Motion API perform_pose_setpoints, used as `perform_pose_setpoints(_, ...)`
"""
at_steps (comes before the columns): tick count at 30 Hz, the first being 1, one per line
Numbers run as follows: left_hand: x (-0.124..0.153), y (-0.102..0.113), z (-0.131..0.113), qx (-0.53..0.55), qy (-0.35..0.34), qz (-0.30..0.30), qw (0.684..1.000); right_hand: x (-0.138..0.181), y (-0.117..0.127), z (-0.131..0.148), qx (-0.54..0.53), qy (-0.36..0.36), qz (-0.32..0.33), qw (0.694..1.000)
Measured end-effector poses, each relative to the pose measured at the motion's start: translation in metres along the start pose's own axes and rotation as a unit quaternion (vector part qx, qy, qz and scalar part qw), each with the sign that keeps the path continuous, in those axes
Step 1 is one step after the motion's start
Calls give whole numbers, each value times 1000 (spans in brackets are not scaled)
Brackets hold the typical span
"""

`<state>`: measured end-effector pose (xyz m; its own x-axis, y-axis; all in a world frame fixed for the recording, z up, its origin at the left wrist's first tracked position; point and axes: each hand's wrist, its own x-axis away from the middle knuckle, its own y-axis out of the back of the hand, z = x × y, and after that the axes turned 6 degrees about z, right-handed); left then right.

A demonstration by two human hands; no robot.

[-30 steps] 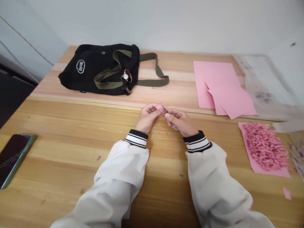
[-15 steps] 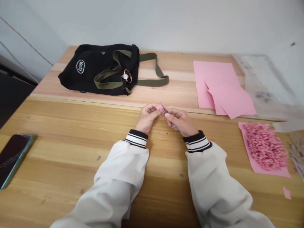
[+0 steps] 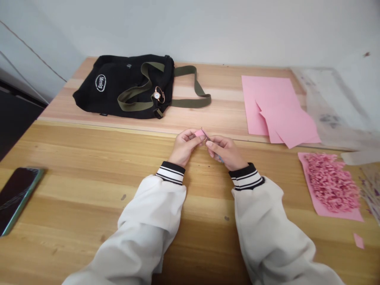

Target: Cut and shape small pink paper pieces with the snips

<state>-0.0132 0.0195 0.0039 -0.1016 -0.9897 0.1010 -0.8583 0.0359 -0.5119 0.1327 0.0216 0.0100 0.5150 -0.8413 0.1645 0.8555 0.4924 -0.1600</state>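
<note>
My left hand (image 3: pixel 185 147) pinches a small pink paper piece (image 3: pixel 198 133) between thumb and fingers, just above the wooden table (image 3: pixel 89 170). My right hand (image 3: pixel 227 152) is closed round a thin pointed tool (image 3: pixel 205 135), whose tip touches the paper piece; its blue lower end shows below the fingers. Both hands meet at the middle of the table, near the seam with the far table.
A black bag (image 3: pixel 124 85) with olive straps and a wristwatch (image 3: pixel 159 95) lies at the far left. Pink paper sheets (image 3: pixel 276 107) lie far right. A pink sheet piled with rolled pink bits (image 3: pixel 331 186) sits right. A phone (image 3: pixel 14 196) lies at the left edge. A pink scrap (image 3: pixel 358 241) lies near right.
</note>
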Motion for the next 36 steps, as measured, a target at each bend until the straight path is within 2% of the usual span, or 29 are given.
perform_pose_setpoints(8,0,-2,-1,22,2,-1,1000,-1,2,0,-6,1,1,1000)
perform_pose_setpoints(36,0,-2,-1,-2,8,-9,1000,0,2,-1,-30,0,-5,1000)
